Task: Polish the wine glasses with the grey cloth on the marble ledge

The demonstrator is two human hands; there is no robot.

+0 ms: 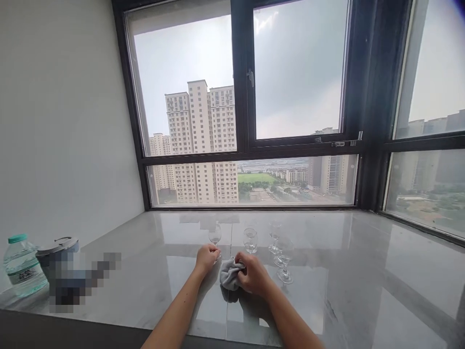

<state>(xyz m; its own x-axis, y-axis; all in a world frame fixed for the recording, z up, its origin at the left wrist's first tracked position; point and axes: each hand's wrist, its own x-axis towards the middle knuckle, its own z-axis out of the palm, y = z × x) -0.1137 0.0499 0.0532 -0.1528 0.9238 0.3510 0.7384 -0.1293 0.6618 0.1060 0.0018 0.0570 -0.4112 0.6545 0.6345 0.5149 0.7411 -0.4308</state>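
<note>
My left hand is closed around the stem of a small clear wine glass that stands on the marble sill. My right hand grips a bunched grey cloth resting on the sill just right of the left hand. A short clear glass stands just behind the cloth. Further right stand stemmed glasses, one at the back and one nearer.
A plastic water bottle with a green cap and a lidded metal container sit at the left end by the white wall. Large dark-framed windows close off the back and right side of the sill.
</note>
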